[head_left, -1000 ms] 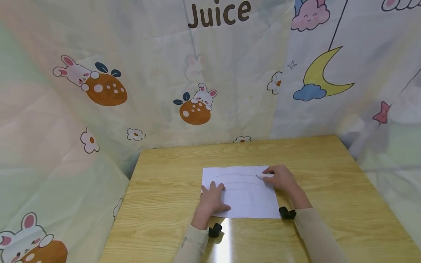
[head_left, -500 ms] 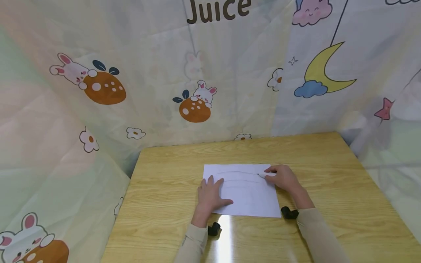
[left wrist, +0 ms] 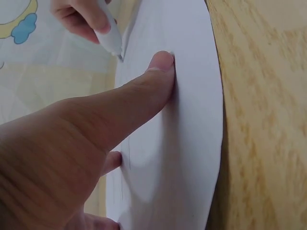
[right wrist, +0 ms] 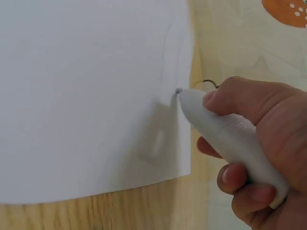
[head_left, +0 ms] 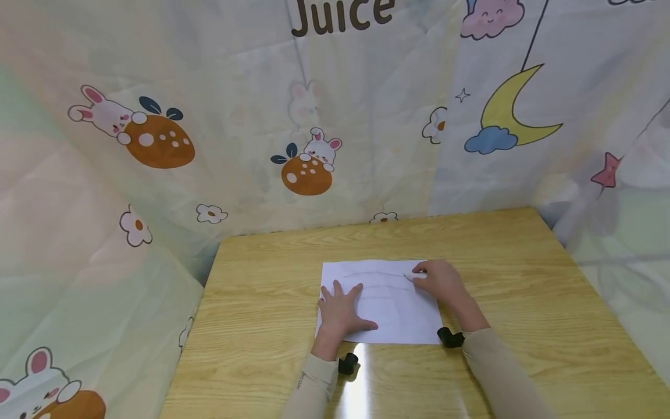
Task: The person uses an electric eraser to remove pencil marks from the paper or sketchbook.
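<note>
A white sheet of paper (head_left: 395, 323) lies on the wooden table, with several thin, faint curved lines across its upper half. On its left side my left hand (head_left: 339, 311) rests with fingers spread, the thumb (left wrist: 144, 93) lying straight on the paper. My right hand (head_left: 442, 283) grips a thick white pen-shaped tool, which looks like an electric eraser (right wrist: 230, 136). Its small grey tip meets the sheet near the upper right edge, at the right end of the top line. In the right wrist view the thumb lies along the tool's body and the fingers curl beneath.
The wooden table (head_left: 262, 302) extends around the sheet on all sides. Behind it hangs a printed cloth (head_left: 235, 116) with rabbits, oranges and a moon. Black wrist-worn pieces show below the left wrist (head_left: 348, 364) and the right wrist (head_left: 450, 337).
The white tool's tip has shifted slightly left along the top line with my right hand. My left thumb has slid a little right, spreading the hand wider. The head view has tilted slightly.
</note>
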Available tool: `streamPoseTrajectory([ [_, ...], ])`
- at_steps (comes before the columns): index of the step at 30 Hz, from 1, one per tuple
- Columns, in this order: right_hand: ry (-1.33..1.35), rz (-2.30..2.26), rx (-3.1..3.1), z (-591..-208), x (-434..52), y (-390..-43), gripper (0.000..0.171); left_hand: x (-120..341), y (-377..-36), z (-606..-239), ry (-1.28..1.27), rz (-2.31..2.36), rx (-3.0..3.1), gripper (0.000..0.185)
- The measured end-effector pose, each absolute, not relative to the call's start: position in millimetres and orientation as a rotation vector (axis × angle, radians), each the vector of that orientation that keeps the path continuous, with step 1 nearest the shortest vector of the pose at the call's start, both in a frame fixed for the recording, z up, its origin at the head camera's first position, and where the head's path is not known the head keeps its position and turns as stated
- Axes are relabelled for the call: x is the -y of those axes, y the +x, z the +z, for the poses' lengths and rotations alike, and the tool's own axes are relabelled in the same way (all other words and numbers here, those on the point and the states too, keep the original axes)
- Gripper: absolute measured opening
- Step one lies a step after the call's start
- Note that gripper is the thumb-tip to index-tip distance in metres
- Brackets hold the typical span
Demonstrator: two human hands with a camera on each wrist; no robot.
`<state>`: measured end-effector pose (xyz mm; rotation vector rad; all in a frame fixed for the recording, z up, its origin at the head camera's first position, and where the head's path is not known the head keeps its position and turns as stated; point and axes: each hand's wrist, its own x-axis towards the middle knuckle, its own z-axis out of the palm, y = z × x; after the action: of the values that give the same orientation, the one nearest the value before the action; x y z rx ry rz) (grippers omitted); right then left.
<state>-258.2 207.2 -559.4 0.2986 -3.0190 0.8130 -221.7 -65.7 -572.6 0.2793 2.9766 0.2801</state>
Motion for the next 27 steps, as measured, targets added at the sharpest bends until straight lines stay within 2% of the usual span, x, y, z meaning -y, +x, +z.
streamPoseTrajectory([
  [19,0.159,0.832,3.049,-554.9,-200.2,-258.4,0.023,64.7,-221.4,-566.2,0.258,0.271,-2.955,0.106],
  [27,0.057,0.942,3.022,-562.1,-212.7,-253.6,0.025,66.1,-220.0,-572.2,0.264,0.279,-2.976,0.108],
])
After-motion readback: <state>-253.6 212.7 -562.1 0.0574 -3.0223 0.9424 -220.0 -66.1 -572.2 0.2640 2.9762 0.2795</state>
